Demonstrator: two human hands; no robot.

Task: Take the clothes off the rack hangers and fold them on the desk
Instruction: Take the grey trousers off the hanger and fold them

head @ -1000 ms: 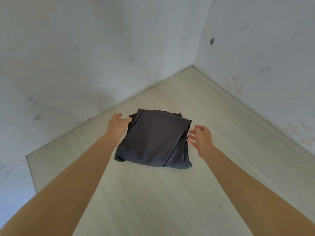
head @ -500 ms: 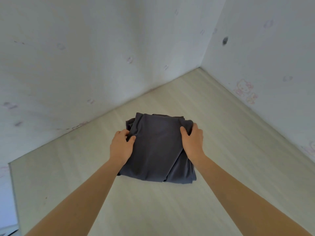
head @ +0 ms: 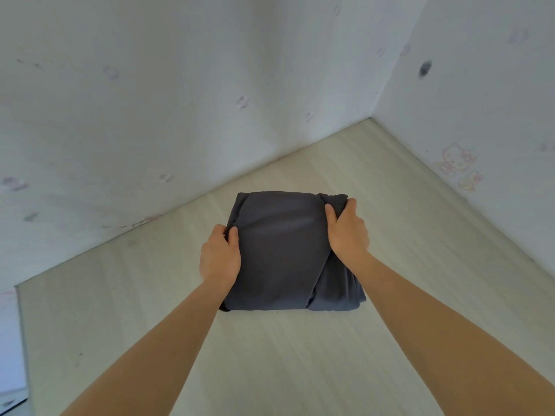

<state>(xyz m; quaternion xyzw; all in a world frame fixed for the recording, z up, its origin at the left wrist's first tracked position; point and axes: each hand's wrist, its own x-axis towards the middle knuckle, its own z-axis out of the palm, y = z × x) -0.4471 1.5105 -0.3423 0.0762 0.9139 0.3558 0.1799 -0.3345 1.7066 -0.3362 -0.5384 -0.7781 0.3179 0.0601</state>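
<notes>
A dark grey garment (head: 282, 250), folded into a compact rectangle, lies on the pale wood desk (head: 300, 355) near its middle. My left hand (head: 220, 258) grips the bundle's left edge, thumb on top and fingers curled under the side. My right hand (head: 347, 232) grips the right edge near the far corner, thumb pressed on the top layer. A looser fold of the same fabric sticks out at the near right corner, below my right wrist.
The desk sits in a corner between two white walls (head: 150, 115) with faint pink cartoon prints (head: 458, 165). The desk's left edge (head: 21, 325) drops off at the far left. A dark spot (head: 425, 69) marks the right wall.
Both hands went from hovering open beside the bundle to gripping its two sides. The bundle now looks squarer and sits a little farther from me.
</notes>
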